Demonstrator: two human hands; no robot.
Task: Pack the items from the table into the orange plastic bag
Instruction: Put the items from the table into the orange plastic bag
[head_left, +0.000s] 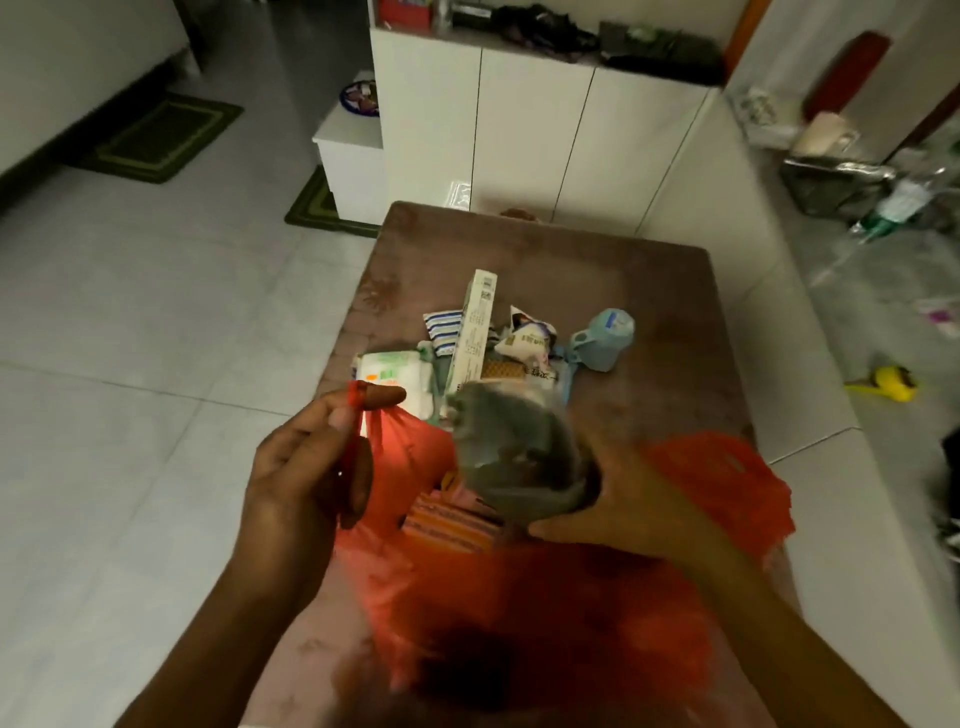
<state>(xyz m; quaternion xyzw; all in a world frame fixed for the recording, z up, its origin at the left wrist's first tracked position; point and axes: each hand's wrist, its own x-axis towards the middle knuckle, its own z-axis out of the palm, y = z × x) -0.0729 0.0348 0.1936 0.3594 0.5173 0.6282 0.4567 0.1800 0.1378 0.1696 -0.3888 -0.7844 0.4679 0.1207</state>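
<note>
Above the table's (649, 291) near half, your left hand (306, 467) pinches one handle of the orange bag (519, 587), lifted, fingers closed on it. Your right hand (618, 499) grips a blurred grey item (519, 452) over the open mouth. Remaining items (483, 338) lie just behind; the far tabletop is free

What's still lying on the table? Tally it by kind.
Box: 1
Blue cup: 1
Packs: 4 (wipes pack, striped pack, white pouch, brown pack)
Total: 6
</note>
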